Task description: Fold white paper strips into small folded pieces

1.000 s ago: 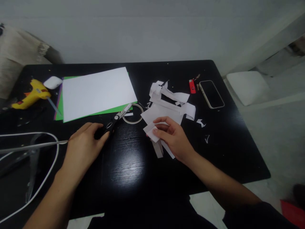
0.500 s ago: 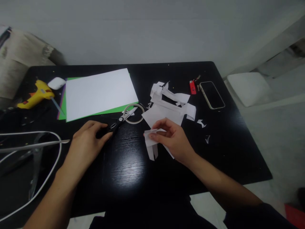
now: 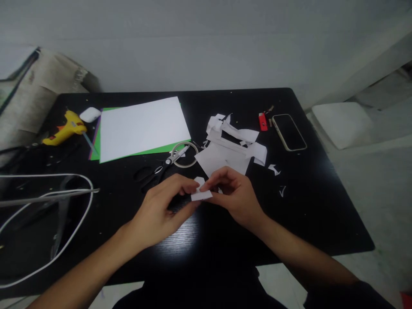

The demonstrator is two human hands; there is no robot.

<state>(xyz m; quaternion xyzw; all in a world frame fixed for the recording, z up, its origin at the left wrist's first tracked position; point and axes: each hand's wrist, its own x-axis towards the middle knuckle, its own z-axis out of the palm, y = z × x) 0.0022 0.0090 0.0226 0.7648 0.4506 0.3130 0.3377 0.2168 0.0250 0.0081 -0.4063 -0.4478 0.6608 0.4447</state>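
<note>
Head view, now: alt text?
A person's left hand and right hand hold a small folded white paper piece over a black table. Beyond them lie scissors and cut white paper; a white sheet and yellow glue gun are farther left, a red lighter and phone to the right.

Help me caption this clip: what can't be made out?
In the head view:
Folded paper: partly covered by the left hand and right hand.
Green sheet: mostly hidden under the white sheet.
White cable: cut off by the left edge.
Lighter: marking too small to read.
</note>
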